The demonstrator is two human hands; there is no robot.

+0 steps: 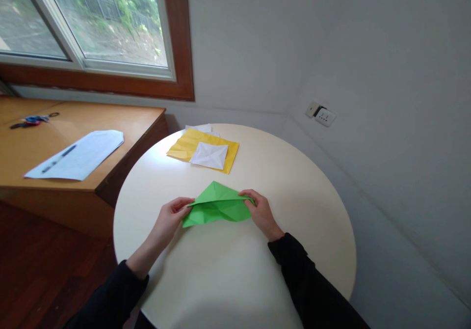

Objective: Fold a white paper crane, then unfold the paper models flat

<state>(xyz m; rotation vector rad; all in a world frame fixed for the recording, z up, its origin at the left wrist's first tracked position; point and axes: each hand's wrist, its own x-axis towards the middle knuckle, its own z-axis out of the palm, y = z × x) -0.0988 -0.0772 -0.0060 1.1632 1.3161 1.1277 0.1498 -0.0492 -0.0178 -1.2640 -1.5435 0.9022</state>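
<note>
A creased sheet of green paper [221, 210], partly folded, spans the gap between my hands over the round table. Its upper part rises to a point, and a fold runs across the middle from one hand to the other. My left hand [174, 214] pinches the left end of that fold between thumb and fingers. At the right end, my right hand [259, 210] grips the paper the same way, with the thumb below the fingers.
The round white table [301, 186] holds yellow paper [180, 147] with a folded white paper [210, 155] on it. On the wooden desk [143, 123] at left lie white sheets [93, 147], a pen [61, 158] and scissors [33, 120]. Walls and a window stand behind.
</note>
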